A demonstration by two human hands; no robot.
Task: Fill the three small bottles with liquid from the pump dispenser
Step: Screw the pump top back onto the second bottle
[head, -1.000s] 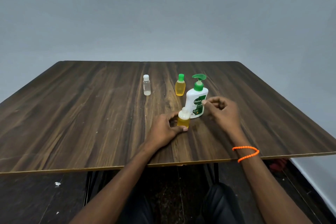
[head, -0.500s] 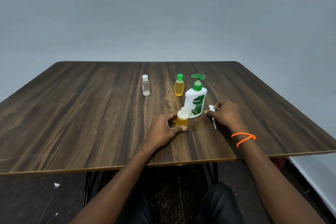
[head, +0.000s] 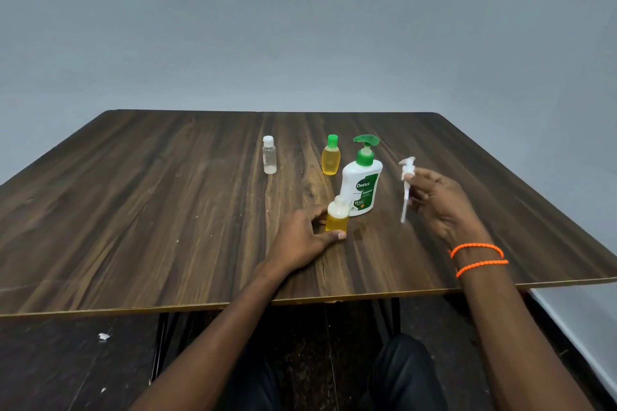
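left hand (head: 305, 238) gripped small yellow-filled bottle (head: 337, 215) upright on table (head: 133, 210), toward near edge, touching front of pump dispenser (head: 361, 184). right hand (head: 440, 202) pinched small white pump with tube (head: 406, 185), raised above table, right of dispenser. green-capped yellow bottle (head: 331, 155) and clear bottle (head: 269, 155) stood farther back, apart. orange bracelet (head: 478, 255) sat on right wrist.

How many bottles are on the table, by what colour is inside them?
Small bottles with yellow liquid: 2
Small clear plastic bottle, white cap: 1
Big white pump dispenser, green top: 1
Total: 4
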